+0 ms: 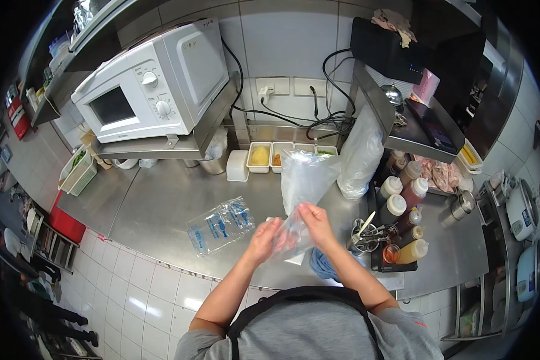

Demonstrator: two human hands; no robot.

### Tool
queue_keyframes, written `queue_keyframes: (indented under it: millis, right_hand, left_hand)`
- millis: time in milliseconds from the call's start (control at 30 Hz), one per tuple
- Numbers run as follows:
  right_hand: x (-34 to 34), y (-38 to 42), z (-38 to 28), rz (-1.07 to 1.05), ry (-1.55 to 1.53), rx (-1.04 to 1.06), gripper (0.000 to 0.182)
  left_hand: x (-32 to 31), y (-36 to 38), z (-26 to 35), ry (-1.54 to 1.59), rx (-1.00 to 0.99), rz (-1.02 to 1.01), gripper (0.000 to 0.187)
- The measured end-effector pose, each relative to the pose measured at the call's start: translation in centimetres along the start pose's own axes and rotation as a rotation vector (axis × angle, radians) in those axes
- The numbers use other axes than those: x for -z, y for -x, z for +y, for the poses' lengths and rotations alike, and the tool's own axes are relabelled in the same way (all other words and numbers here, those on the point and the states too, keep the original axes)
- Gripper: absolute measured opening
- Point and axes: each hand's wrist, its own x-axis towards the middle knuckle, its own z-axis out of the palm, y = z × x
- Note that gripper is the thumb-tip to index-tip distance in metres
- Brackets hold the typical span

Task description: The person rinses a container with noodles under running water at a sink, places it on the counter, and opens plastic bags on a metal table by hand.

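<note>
Close in front of my body, a clear plastic bag (pixel 291 231) is stretched between both hands above the steel counter. My left hand (pixel 264 240) pinches its left side, while my right hand (pixel 315 224) grips the upper right part, thumb and fingers together. A pinkish-red patch shows through the film; what it is I cannot tell. Just beyond my hands stands a larger translucent plastic bag (pixel 308 177). Left of my left hand, a flat clear packet with blue print (pixel 221 228) lies on the counter. A blue cloth (pixel 324 264) sits under my right forearm.
White tubs of food (pixel 259 157) line the back wall below cables. A microwave (pixel 156 84) rests on a raised shelf at left. To the right stand a utensil holder (pixel 365 239), sauce bottles (pixel 396 205) in a black tray and a tall plastic-wrapped stack (pixel 361 153).
</note>
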Motion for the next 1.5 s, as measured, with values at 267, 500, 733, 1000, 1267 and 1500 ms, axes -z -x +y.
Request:
queue_keyframes:
  millis: [267, 500, 733, 1000, 1267, 1500]
  right_hand:
    - [5.7, -1.6, -3.1, -0.102, -0.325, -0.304, 0.013]
    - [3.6, -8.2, -8.6, 0.193, 0.227, -0.045, 0.013]
    - [7.4, -7.9, 10.8, 0.477, 0.527, -0.339, 0.015]
    - [7.1, -6.9, 12.8, 0.539, 0.985, -0.101, 0.026]
    - [3.1, 5.3, 10.0, 0.113, 1.283, 0.248, 0.015]
    - [2.7, 4.7, 9.4, 0.0, 1.116, 0.236, 0.017]
  left_hand:
    - [2.2, -4.2, 2.2, -0.085, 0.001, 0.022, 0.02]
    - [0.4, -12.9, 7.8, -0.611, -0.249, 0.244, 0.012]
    - [9.7, -11.9, -9.6, -0.753, 0.107, 0.736, 0.026]
    - [6.0, -10.1, -11.2, -1.024, -0.032, 0.857, 0.03]
    - [12.0, -5.0, -7.2, -0.823, -0.135, 0.944, 0.032]
    - [8.2, 0.9, -2.6, -0.383, 0.516, 0.218, 0.052]
